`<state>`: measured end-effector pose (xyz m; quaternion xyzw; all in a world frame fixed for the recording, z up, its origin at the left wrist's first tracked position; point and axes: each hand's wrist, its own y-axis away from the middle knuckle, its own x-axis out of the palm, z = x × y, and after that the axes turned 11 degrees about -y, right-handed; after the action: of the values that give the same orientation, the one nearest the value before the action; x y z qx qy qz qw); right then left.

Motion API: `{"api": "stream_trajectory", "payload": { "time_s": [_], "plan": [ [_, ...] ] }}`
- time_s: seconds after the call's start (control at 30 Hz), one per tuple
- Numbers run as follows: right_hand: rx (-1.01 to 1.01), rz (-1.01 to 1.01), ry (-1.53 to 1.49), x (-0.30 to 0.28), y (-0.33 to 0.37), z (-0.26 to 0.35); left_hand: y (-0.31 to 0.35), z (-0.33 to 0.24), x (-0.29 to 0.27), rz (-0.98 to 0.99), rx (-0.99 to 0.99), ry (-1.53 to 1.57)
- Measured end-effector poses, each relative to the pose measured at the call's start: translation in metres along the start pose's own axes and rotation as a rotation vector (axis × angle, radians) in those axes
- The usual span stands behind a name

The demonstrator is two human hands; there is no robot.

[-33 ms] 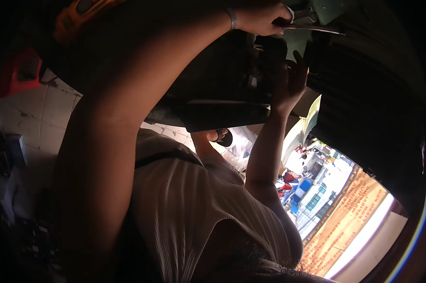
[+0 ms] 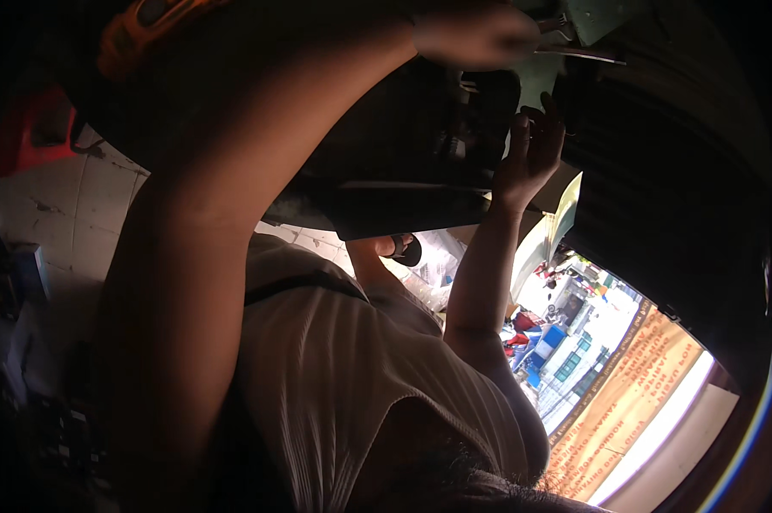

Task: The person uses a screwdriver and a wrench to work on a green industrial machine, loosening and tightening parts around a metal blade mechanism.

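Observation:
My left hand (image 2: 476, 38) reaches far up to the top of the view. Its fingers are smeared, so their grip is unclear. Just right of it lies a thin, narrow metal strip (image 2: 582, 55), with a small forked metal piece (image 2: 559, 23) above. Below, my right hand (image 2: 531, 162) is raised with thumb and fingers apart, partly bent. A tiny bright glint shows by its fingertips, too small to name. Behind these fingers is a pale green flat surface (image 2: 537, 75). Dark parts (image 2: 456, 147) with metal glints sit left of my right hand, mostly lost in shadow.
A dark flat panel (image 2: 411, 209) runs between my arms. An orange object (image 2: 150, 34) and a red one (image 2: 39, 137) are at left, above pale floor tiles (image 2: 48, 209). A clear plastic bag (image 2: 437, 256) lies near my sandalled foot (image 2: 400, 248). A banner (image 2: 634, 393) hangs at right.
My left hand has shifted slightly and blurred, while the metal strip stays in place. My right hand has turned a little, and its thumb and fingers show more plainly.

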<state>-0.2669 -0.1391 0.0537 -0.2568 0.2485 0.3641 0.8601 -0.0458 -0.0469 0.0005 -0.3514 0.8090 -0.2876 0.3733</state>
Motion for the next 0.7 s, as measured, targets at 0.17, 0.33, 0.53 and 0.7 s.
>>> {"api": "stream_trajectory", "payload": {
  "time_s": [0.17,0.33,0.53,0.7],
  "plan": [
    [-0.472,-0.204,0.029,-0.003,0.000,0.013,0.001,0.004,0.001,-0.067,0.061,-0.010],
    [-0.583,0.163,0.215,-0.021,0.025,-0.002,0.002,0.000,0.000,-0.001,-0.013,-0.031],
    [-0.559,0.387,0.319,-0.026,0.014,-0.019,0.000,-0.004,-0.004,0.036,-0.022,0.027],
    [-0.651,0.432,0.351,-0.037,0.026,-0.006,0.002,0.001,-0.006,0.009,-0.008,0.006]
  ]
}}
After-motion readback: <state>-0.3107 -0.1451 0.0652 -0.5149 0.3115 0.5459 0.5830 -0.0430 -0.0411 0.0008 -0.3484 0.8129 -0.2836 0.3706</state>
